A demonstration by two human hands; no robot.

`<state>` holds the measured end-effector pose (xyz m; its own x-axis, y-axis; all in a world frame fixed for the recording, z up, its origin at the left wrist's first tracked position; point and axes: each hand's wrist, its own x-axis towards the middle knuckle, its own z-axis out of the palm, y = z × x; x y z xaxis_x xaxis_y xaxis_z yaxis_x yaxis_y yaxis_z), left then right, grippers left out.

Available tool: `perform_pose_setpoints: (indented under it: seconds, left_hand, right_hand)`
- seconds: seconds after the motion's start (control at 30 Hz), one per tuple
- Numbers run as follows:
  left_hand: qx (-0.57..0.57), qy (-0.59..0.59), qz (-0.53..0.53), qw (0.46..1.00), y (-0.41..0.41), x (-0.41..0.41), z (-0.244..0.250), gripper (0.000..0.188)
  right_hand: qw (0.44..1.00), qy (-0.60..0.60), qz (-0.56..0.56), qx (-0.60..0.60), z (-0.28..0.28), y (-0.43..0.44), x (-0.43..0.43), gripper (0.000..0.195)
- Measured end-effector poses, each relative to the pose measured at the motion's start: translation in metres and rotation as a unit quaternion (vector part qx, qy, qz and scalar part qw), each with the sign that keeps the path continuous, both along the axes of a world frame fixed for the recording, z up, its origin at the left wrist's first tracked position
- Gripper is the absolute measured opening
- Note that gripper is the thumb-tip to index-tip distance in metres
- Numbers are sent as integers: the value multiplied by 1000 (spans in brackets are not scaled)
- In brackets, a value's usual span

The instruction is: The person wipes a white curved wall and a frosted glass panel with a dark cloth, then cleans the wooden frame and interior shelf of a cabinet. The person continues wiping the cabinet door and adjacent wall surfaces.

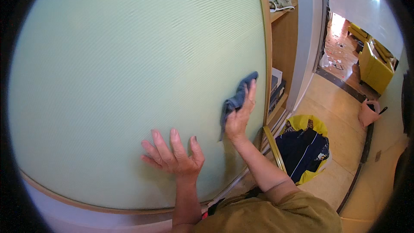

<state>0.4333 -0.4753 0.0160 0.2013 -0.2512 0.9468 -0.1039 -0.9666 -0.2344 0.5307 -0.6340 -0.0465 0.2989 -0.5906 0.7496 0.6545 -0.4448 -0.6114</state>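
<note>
A large pale green ribbed panel (129,71), like a sliding wardrobe door with a gold-coloured edge, fills most of the view. My left hand (174,153) rests on its lower part with the fingers spread and nothing in them. To the right, my right hand (241,116) presses a dark blue-grey cloth (237,98) against the panel near its right edge. The cloth is bunched along the fingers, and one end hangs below them.
Wooden shelves (284,45) right of the panel hold a patterned fabric item and boxes. A yellow bag (302,121) with dark clothes stands on the tiled floor. Farther off are a pink bag (368,113), yellow furniture (375,68) and litter on another floor.
</note>
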Motion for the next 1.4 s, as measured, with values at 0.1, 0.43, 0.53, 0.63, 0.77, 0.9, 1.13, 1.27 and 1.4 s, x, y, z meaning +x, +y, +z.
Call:
perform_pose_setpoints:
  seconds: [0.1,0.43,0.53,0.63,0.77,0.9,1.13,1.27,1.4]
  left_hand:
    - [-3,-2,6,1000,-3,0,1,51]
    - [4,-13,39,999,-7,5,1,50]
    - [3,-11,43,999,-8,3,1,52]
    - [7,-9,46,999,-6,2,0,51]
    - [12,-12,43,999,0,1,-2,50]
    - [4,-17,31,999,-4,2,-2,47]
    - [10,-29,41,999,-3,1,0,43]
    - [8,-29,39,999,-1,0,-2,44]
    - [-1,-21,35,999,-2,-2,0,44]
  right_hand:
    - [995,67,-52,56,-50,-19,8,83]
    - [893,360,-74,260,-94,-23,26,57]
    - [939,269,-85,196,-17,-25,23,60]
    - [984,143,-58,91,47,-27,7,63]
    - [997,57,-50,34,42,-40,12,62]
    - [994,-18,-72,83,-21,-51,29,55]
    - [991,10,-132,2,35,-61,34,55]
    - [990,-38,-115,-73,105,-83,37,59]
    - [988,-50,-113,-96,92,-72,29,57]
